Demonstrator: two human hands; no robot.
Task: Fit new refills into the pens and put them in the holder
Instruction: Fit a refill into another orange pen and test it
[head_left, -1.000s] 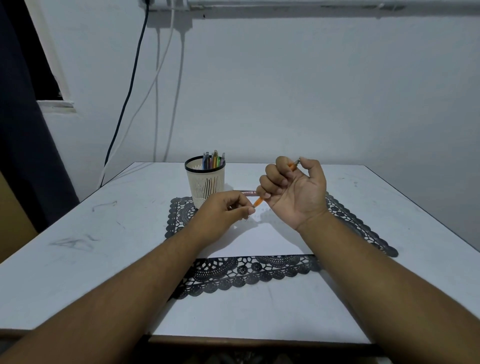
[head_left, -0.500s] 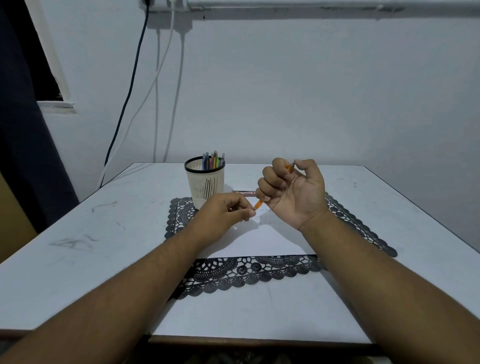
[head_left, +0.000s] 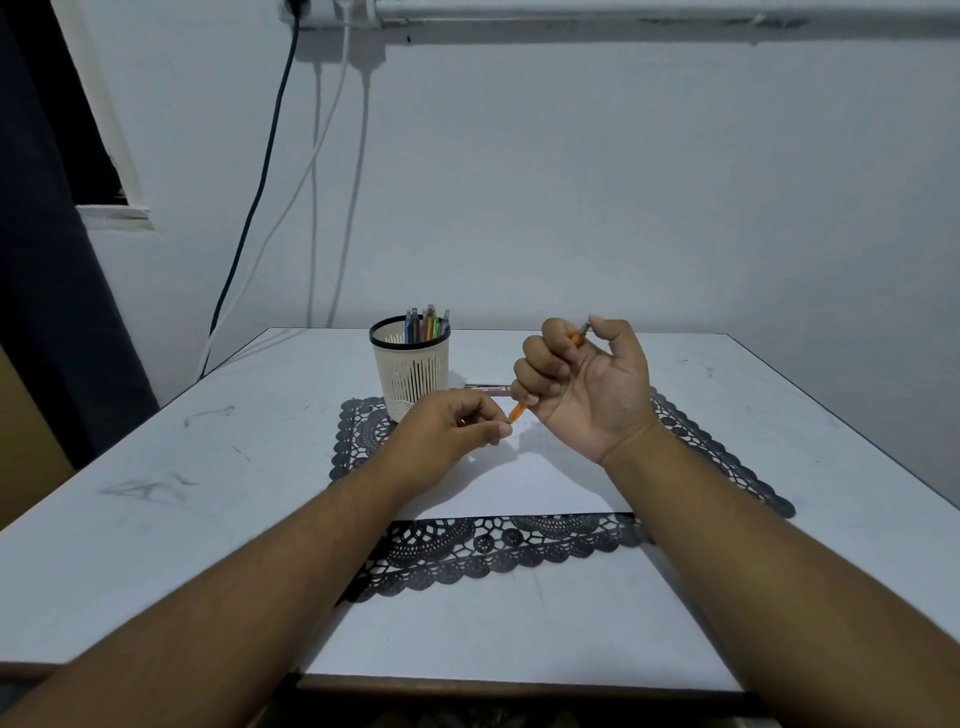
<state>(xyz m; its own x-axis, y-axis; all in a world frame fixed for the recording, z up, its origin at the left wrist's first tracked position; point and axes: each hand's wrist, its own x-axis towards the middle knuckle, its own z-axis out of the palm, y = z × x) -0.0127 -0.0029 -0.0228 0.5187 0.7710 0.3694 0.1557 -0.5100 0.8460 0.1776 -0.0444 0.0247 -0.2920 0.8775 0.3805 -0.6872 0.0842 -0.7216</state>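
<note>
Orange pen held up for work at its tip

The right hand clenches the slim orange pen in a fist, slanted with its tip toward the left hand, which seems to pinch something tiny there, perhaps the nib piece; too small to tell. Far left on the black lace mat, the ribbed cream holder already stands pens upright.

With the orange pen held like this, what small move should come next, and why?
Probably finish seating the tip: the right hand grips the orange pen tilted, its lower end meeting the left hand fingertips, which pinch there. The holder already holds other pens, so this one likely goes in afterwards.
</note>
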